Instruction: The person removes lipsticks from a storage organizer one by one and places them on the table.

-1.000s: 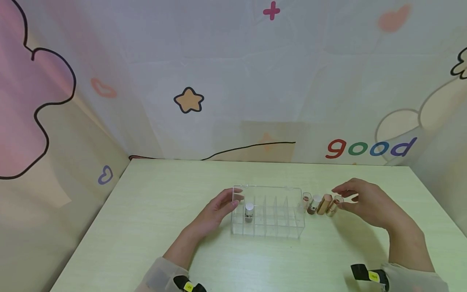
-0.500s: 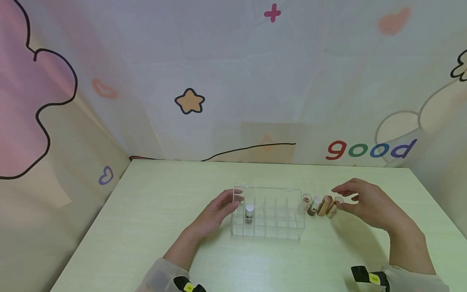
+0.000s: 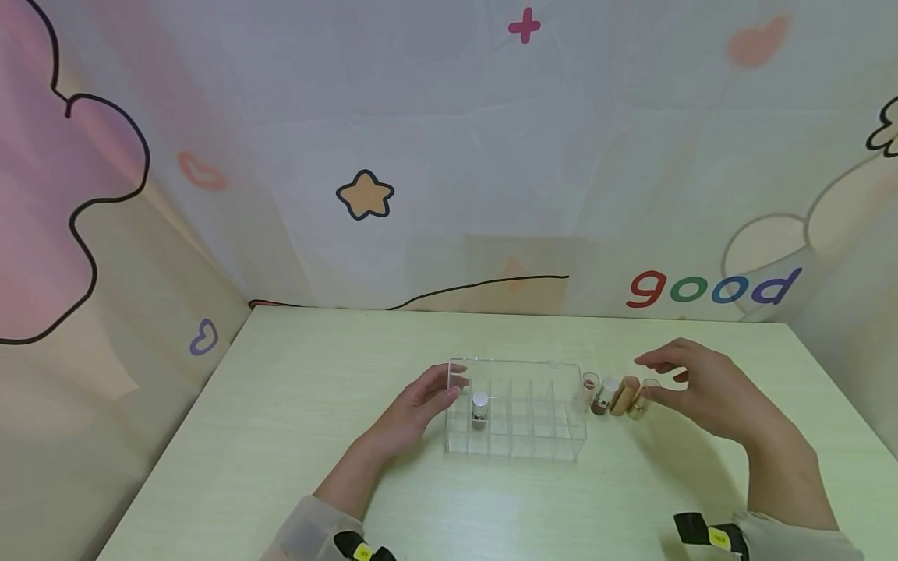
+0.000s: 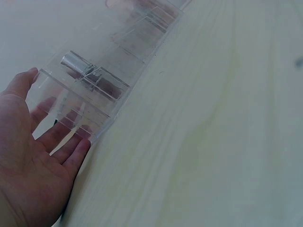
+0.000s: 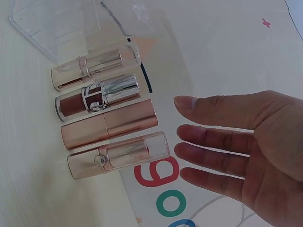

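A clear lipstick organizer with divided compartments stands on the table. My left hand holds its left end, thumb at the front and fingers behind the wall. One silver-capped lipstick stands in a compartment near that end. Right of the organizer, several lipsticks stand in a row: a clear-capped one, a silver-capped one with a dark base, a plain rose-gold one and another clear-capped one. My right hand is beside the rightmost, fingers extended and apart from it in the right wrist view.
The pale wooden table ends at a printed cloth backdrop behind. Cloth also hangs at both sides.
My right hand has shifted slightly left toward the rightmost lipstick. The left hand, the organizer and the lipsticks stay where they were.
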A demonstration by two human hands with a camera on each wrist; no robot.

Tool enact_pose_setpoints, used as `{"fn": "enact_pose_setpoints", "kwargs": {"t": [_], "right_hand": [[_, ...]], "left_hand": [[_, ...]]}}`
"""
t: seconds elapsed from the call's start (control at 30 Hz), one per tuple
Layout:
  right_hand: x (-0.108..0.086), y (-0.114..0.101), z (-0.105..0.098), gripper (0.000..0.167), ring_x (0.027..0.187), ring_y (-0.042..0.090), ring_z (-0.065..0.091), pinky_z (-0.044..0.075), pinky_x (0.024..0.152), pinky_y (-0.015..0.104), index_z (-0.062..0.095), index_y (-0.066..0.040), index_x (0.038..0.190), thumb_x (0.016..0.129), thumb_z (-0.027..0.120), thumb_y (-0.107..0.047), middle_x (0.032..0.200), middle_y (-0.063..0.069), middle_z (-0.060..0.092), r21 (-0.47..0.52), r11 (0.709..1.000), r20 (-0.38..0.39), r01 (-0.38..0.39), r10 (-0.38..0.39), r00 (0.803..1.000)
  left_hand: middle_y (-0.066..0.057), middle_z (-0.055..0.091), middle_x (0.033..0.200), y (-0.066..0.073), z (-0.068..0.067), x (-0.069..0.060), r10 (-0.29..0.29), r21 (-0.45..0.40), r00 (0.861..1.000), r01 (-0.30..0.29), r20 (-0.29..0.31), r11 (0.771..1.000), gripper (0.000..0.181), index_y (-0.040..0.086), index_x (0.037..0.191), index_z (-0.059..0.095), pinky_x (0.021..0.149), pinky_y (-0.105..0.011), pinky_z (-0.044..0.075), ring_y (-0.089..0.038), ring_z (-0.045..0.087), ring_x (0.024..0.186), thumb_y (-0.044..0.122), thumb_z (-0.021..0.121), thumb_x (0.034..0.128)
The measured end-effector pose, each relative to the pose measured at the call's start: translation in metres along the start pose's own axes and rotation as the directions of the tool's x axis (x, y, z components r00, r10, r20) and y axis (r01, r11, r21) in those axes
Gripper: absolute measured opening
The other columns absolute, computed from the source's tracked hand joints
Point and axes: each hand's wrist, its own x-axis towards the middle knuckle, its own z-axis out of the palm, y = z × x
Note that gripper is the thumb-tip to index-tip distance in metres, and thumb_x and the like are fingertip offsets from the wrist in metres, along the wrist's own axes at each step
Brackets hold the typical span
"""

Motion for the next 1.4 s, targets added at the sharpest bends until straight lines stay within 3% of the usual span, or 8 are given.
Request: {"fn": "enact_pose_setpoints", "kwargs": {"t": [0.1, 0.53, 0.8, 1.13, 1.4], "right_hand": [[0.0, -0.003, -0.001, 0.038, 0.113, 0.031, 0.063, 0.056, 0.094, 0.046, 0.071, -0.011, 0.126, 0.09, 0.081, -0.021, 0.121, 0.01, 0.068, -0.009, 1.0, -0.014, 0.009, -0.009, 1.0], [-0.001, -0.017, -0.002, 0.036, 0.111, 0.031, 0.063, 0.056, 0.093, 0.053, 0.072, -0.013, 0.124, 0.091, 0.081, -0.027, 0.122, 0.008, 0.068, -0.017, 0.999, -0.048, 0.027, -0.028, 0.998], [0.0, -0.023, 0.001, 0.034, 0.108, 0.027, 0.065, 0.058, 0.088, 0.042, 0.073, -0.016, 0.122, 0.091, 0.081, -0.027, 0.119, 0.004, 0.068, -0.032, 0.997, -0.062, 0.064, -0.066, 0.996], [0.005, -0.037, 0.009, 0.033, 0.104, 0.024, 0.066, 0.059, 0.084, 0.041, 0.073, -0.018, 0.123, 0.091, 0.081, -0.02, 0.118, 0.001, 0.068, -0.019, 0.993, -0.082, 0.116, -0.117, 0.99], [0.008, -0.047, 0.017, 0.032, 0.1, 0.02, 0.066, 0.059, 0.079, 0.034, 0.073, -0.019, 0.122, 0.092, 0.081, -0.025, 0.116, -0.004, 0.068, 0.002, 0.987, -0.099, 0.158, -0.157, 0.983]], "left_hand": [[-0.003, 0.059, 0.148, 0.0, 0.0, 0.0, 0.011, -0.001, 1.0, -0.011, 0.006, 1.0, 0.047, 0.02, 0.152, 0.047, 0.12, -0.052, 0.038, -0.026, 0.054, 0.141, 0.038, 0.053, 0.109], [0.0, 0.06, 0.147, 0.001, 0.0, 0.0, 0.006, 0.011, 1.0, -0.006, -0.001, 1.0, 0.045, 0.025, 0.151, 0.048, 0.12, -0.051, 0.039, -0.024, 0.055, 0.14, 0.04, 0.054, 0.1083], [0.003, 0.061, 0.145, 0.001, 0.0, 0.0, -0.009, 0.014, 1.0, 0.009, -0.008, 1.0, 0.044, 0.028, 0.149, 0.05, 0.121, -0.05, 0.039, -0.021, 0.056, 0.139, 0.042, 0.055, 0.1075], [0.002, 0.061, 0.146, 0.001, 0.0, 0.0, -0.014, 0.006, 1.0, 0.014, -0.008, 1.0, 0.044, 0.028, 0.149, 0.049, 0.121, -0.051, 0.038, -0.02, 0.055, 0.139, 0.042, 0.055, 0.1077], [0.003, 0.061, 0.145, 0.001, 0.0, 0.0, -0.016, 0.003, 1.0, 0.016, -0.007, 1.0, 0.045, 0.029, 0.149, 0.049, 0.122, -0.051, 0.037, -0.02, 0.055, 0.14, 0.043, 0.055, 0.1074]]}}
